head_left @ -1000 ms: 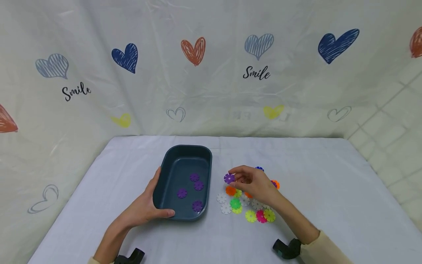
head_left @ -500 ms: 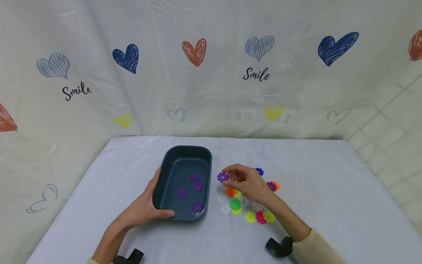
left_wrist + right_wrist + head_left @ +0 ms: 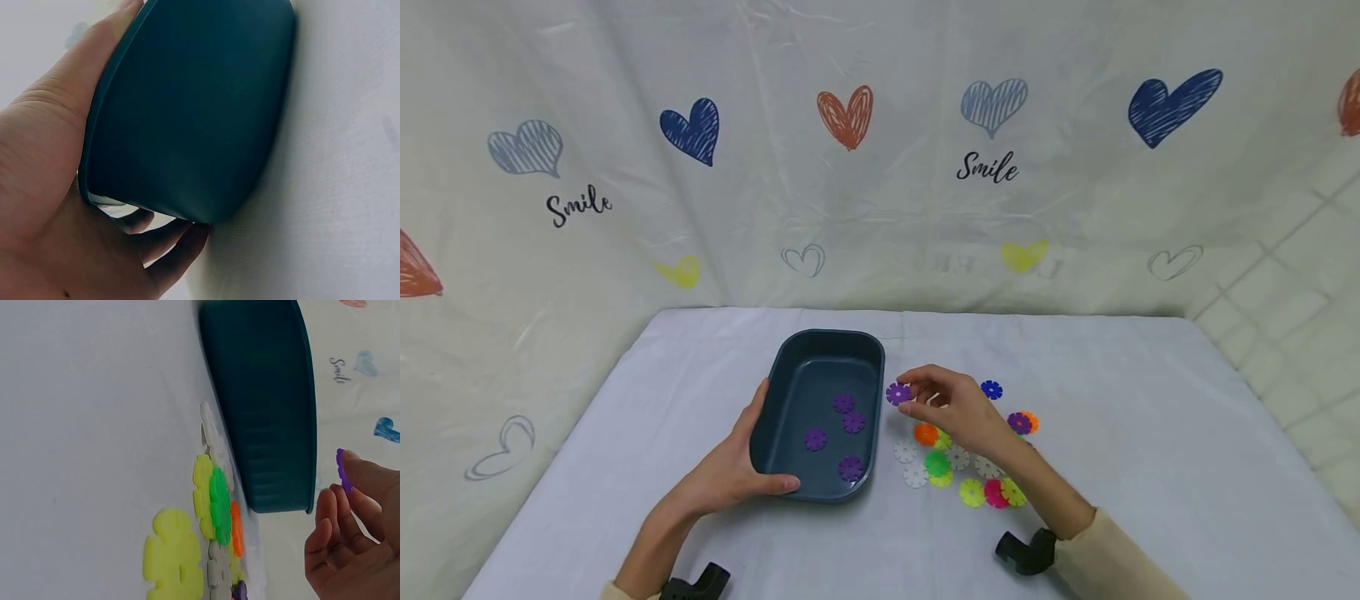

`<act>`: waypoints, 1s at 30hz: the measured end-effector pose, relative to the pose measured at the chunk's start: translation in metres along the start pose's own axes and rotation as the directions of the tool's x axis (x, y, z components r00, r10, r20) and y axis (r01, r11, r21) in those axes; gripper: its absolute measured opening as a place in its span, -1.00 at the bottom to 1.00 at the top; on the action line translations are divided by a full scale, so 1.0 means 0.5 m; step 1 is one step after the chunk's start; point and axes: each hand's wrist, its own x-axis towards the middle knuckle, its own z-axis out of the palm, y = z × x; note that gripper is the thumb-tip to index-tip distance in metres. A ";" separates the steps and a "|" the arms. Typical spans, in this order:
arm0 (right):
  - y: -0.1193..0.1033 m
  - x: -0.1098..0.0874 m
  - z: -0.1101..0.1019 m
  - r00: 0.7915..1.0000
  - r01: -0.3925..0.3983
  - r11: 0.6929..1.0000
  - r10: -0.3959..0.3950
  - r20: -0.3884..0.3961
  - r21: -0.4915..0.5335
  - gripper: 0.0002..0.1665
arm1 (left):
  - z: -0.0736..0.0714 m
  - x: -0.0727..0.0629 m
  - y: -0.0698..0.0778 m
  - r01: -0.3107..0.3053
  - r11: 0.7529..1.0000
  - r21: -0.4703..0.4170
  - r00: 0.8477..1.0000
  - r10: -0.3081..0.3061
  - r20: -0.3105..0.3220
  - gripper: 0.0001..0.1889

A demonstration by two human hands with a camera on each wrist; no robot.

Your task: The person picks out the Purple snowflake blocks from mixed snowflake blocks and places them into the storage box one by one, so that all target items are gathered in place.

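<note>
My left hand (image 3: 727,473) grips the dark teal rectangular tray (image 3: 820,377) at its near left corner, the thumb over the front rim and the fingers along the left wall. Several purple flower-shaped discs (image 3: 815,439) lie inside it. Just right of the tray's right rim, my right hand (image 3: 958,410) pinches another purple flower-shaped disc (image 3: 897,394) between thumb and fingertips. The right wrist view shows this held disc (image 3: 344,470) edge-on, raised above the table. In the left wrist view the tray's wall (image 3: 187,112) fills the middle and hides its inside.
Beneath and right of my right hand lie loose flower-shaped discs: green (image 3: 937,463), orange (image 3: 926,433), white (image 3: 916,476), yellow (image 3: 972,492), pink (image 3: 996,493), blue (image 3: 992,389) and purple (image 3: 1019,423). A white cloth (image 3: 1150,417) covers the table; a heart-printed sheet (image 3: 910,200) hangs behind.
My right hand has moved left with the purple disc, from over the loose discs to beside the tray's right rim. The left hand and tray stay in place.
</note>
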 end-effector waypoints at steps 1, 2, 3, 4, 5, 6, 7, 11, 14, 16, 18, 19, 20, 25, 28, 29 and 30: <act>0.000 0.002 0.001 1.000 -0.002 1.000 0.002 -0.002 -0.002 -0.60 | 0.000 0.000 0.000 0.001 1.000 0.002 1.000 -0.001 -0.001 0.47; -0.001 0.005 0.003 1.000 -0.005 1.000 0.004 -0.003 -0.002 -0.60 | 0.001 0.000 0.000 0.003 1.000 0.002 1.000 -0.003 -0.002 0.48; 0.000 0.007 0.005 1.000 -0.006 1.000 0.006 -0.006 0.000 -0.59 | 0.001 0.000 0.000 0.005 1.000 0.001 1.000 -0.005 -0.002 0.48; -0.001 0.010 0.006 1.000 -0.009 1.000 0.009 -0.009 -0.001 -0.59 | 0.001 0.000 0.000 0.005 1.000 -0.003 1.000 -0.005 -0.001 0.48; -0.001 0.012 0.008 1.000 -0.011 1.000 0.011 -0.013 -0.002 -0.58 | 0.001 0.000 0.000 0.008 1.000 -0.007 1.000 -0.008 0.000 0.48; -0.001 0.014 0.010 1.000 -0.010 1.000 0.010 -0.015 -0.001 -0.58 | 0.001 0.000 0.000 0.008 1.000 -0.008 1.000 -0.008 0.001 0.48; 0.000 0.016 0.011 1.000 -0.008 1.000 0.008 -0.016 0.001 -0.57 | 0.001 0.000 0.000 0.007 1.000 -0.010 1.000 -0.007 0.001 0.48; 0.002 0.022 0.015 1.000 0.013 1.000 -0.013 -0.016 0.005 -0.57 | 0.002 0.002 0.000 0.007 1.000 -0.013 1.000 -0.007 0.004 0.48; 0.002 0.025 0.019 1.000 0.024 1.000 -0.024 -0.014 0.005 -0.58 | 0.002 0.004 -0.001 0.000 1.000 -0.009 1.000 0.000 0.003 0.48; 0.000 0.026 0.022 1.000 0.024 1.000 -0.024 -0.011 0.009 -0.59 | 0.001 0.005 -0.002 -0.005 1.000 -0.004 1.000 0.005 0.003 0.48; 0.000 0.028 0.026 1.000 0.024 1.000 -0.024 -0.005 0.018 -0.59 | 0.000 0.003 -0.003 -0.003 1.000 0.002 1.000 0.003 0.003 0.48; -0.001 0.029 0.028 1.000 0.023 1.000 -0.023 -0.003 0.021 -0.59 | -0.001 0.003 -0.003 0.000 1.000 0.004 1.000 0.000 0.003 0.48; -0.002 0.029 0.030 1.000 0.026 0.999 -0.026 -0.002 0.023 -0.59 | -0.001 0.002 -0.003 0.004 1.000 0.002 1.000 -0.004 0.004 0.48; -0.008 0.033 0.036 0.999 0.035 0.999 -0.035 -0.009 0.021 -0.60 | -0.001 -0.001 -0.001 0.017 1.000 -0.002 1.000 -0.017 0.006 0.48; -0.009 0.036 0.039 0.999 0.035 0.999 -0.034 -0.010 0.016 -0.60 | 0.000 -0.001 0.000 0.011 1.000 -0.004 1.000 -0.011 0.004 0.48; -0.009 0.037 0.040 0.999 0.034 0.999 -0.034 -0.009 0.015 -0.60 | 0.000 0.000 0.000 0.009 1.000 -0.004 1.000 -0.009 0.003 0.48; -0.008 0.038 0.041 0.999 0.033 0.999 -0.033 -0.008 0.012 -0.60 | 0.000 0.000 0.000 0.007 1.000 -0.004 1.000 -0.007 0.003 0.48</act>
